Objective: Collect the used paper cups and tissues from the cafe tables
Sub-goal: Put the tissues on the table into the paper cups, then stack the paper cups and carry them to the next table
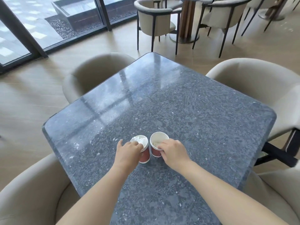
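Polished stone is sitting among matt paper and soft upholstery.
The dark grey speckled stone tabletop (pixel 178 111) is shining with a smooth, glossy finish and mirroring the window light. The left red paper cup (pixel 145 155) and the right red paper cup (pixel 155 152) are showing matt walls and white rolled rims. Crumpled white tissue paper (pixel 139 140) is looking soft and creased inside the left one. The rounded beige upholstered chairs (pixel 32 192) are looking smooth and matt, and the pale wood-look floor (pixel 29 101) is giving off a faint sheen.

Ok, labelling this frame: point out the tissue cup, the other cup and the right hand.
tissue cup (pixel 146 155), head view, red side wall
other cup (pixel 159 137), head view, inner far wall
right hand (pixel 174 151), head view, back of hand
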